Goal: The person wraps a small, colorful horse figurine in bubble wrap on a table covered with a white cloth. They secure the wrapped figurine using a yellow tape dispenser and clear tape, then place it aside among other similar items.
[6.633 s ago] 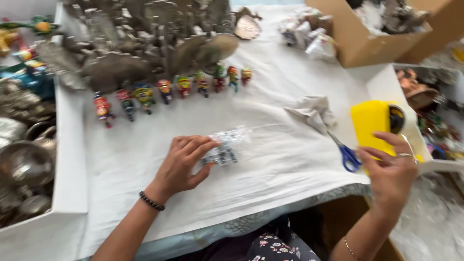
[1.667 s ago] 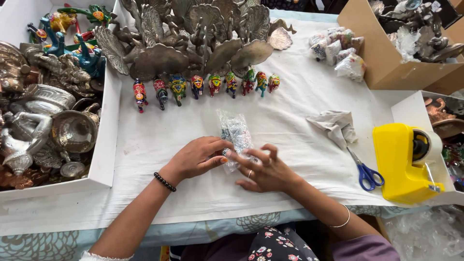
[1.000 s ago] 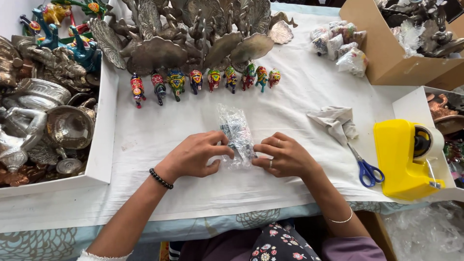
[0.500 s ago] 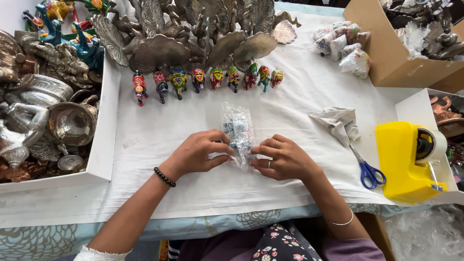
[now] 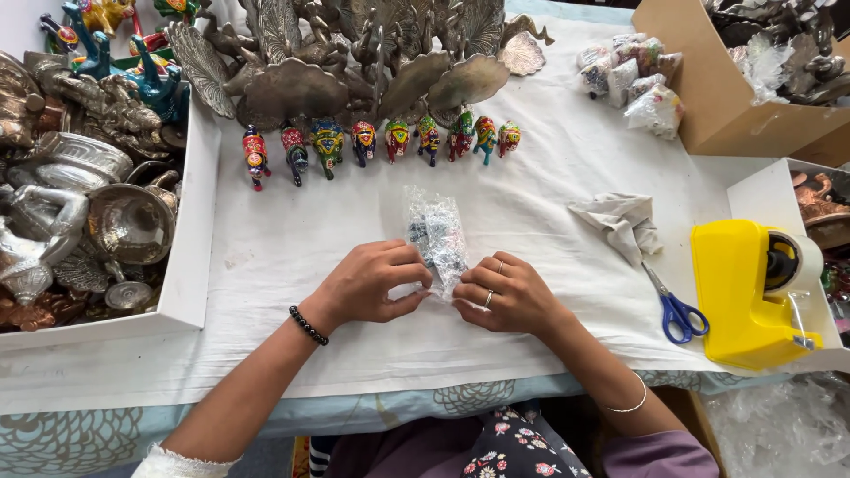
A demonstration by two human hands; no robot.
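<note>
On the white cloth point(image 5: 283, 265), both hands' fingers point(image 5: 409, 265) pinch a wrapped bundle point(image 5: 436, 235).

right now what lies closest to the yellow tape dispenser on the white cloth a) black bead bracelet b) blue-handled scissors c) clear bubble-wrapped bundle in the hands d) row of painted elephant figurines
b: the blue-handled scissors lie just beside the yellow tape dispenser at the right of the white cloth, while the other things sit farther to the left.

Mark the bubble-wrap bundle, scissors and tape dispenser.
bubble-wrap bundle point(image 5: 434, 232), head view, upper half above the fingers
scissors point(image 5: 680, 316), head view, blue handle loops
tape dispenser point(image 5: 739, 288), head view, yellow body
</note>
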